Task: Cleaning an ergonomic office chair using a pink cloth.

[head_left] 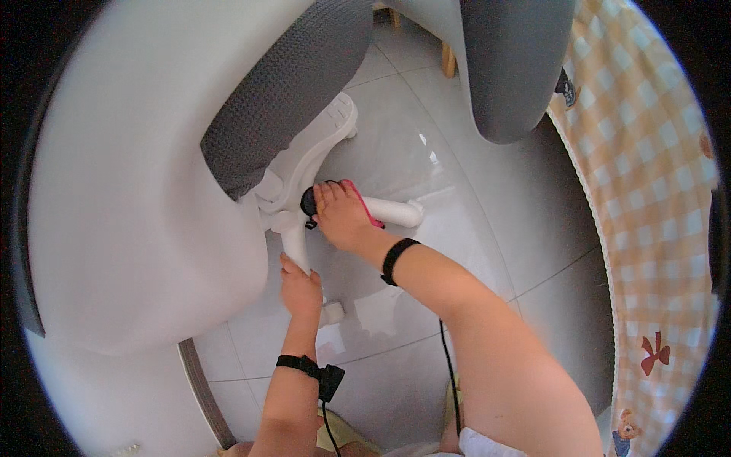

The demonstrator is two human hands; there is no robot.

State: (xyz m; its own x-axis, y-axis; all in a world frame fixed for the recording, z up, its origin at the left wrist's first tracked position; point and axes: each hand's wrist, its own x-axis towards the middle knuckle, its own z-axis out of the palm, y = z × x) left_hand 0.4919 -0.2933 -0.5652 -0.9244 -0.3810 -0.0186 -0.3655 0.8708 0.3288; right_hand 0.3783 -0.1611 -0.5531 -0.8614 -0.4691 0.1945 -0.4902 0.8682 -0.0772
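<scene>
My left hand (301,288) grips the lower part of a white tubular leg (294,245), with fingers and thumb on either side of it. Up and to the right, my right hand (342,217) presses a pink-edged cloth (365,200) over another white leg (394,211). A round black part (308,201) shows beside its fingertips. Both legs belong to a white base under a grey textured cushion (291,97). The palm hides most of the cloth. Each wrist wears a black strap, and the left one carries a small black device (330,383).
A large white curved shell (143,228) fills the left side. Another grey panel (514,68) hangs at the upper right. A checked fabric cover (639,188) runs down the right edge. Black cables (448,365) trail from the wrists over the glossy tiled floor (394,365).
</scene>
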